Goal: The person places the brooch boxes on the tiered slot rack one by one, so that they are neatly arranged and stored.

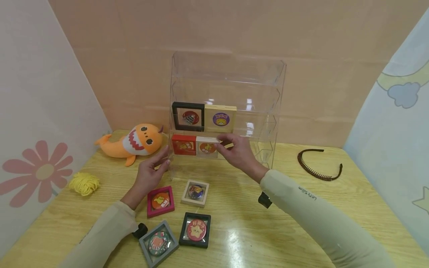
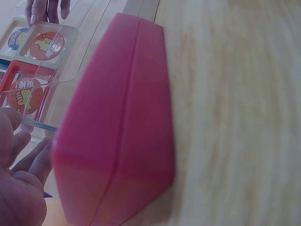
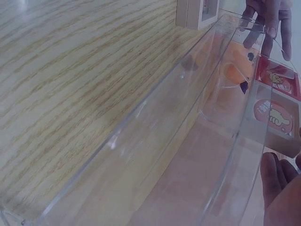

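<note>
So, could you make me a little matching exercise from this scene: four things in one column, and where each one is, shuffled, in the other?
1. White frame
2. Pink frame
3. Plush shark
4. Brown headband

A. On the table, right of the clear rack
B. Left of the clear rack, beyond the left hand
C. Between the red frame and the fingers of the right hand
D. On the table, in front of the clear rack

Pairs: 1-C, 2-D, 3-B, 4-A

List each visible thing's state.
Rack: standing, partly filled
Upper black frame: racked
Yellow frame: racked
Red frame: racked
White frame: pinched by right grip
Left grip: at rack's edge
Pink frame: lying
Cream frame: lying
Grey frame: lying
Lower black frame: lying
Yellow yarn: bundled
Plush shark: lying
Headband: lying
</note>
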`<state>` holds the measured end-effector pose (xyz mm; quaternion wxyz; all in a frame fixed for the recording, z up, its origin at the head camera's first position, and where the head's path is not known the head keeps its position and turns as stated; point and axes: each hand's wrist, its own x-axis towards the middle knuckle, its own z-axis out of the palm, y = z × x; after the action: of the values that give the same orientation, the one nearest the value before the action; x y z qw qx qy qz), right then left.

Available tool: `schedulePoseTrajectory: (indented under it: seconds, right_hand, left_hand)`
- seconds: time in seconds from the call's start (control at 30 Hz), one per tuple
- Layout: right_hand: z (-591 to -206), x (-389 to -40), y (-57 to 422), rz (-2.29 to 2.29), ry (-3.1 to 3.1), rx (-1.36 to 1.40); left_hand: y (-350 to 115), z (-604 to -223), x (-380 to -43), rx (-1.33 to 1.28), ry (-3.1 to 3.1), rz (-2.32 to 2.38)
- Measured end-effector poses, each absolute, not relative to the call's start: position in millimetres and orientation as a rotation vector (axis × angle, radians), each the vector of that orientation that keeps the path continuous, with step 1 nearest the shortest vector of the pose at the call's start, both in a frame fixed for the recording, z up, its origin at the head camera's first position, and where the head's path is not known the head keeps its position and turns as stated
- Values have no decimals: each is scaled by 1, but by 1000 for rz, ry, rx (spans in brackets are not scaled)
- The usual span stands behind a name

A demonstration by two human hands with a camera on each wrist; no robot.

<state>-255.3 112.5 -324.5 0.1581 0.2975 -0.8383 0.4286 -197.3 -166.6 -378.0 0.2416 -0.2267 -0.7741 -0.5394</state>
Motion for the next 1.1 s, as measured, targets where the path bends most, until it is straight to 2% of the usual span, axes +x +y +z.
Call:
schedulePoseTrajectory:
  seconds: [0.67,1.1]
  right_hand:
    - [-319,-241,127,1043,-2347,824]
    - [-334,-214,125,937,-2304,1008]
  left_hand:
    - [-167,-378,-197,-612,-2111,-1512]
    - [-167,-377,-195,-585,-2152,-1506]
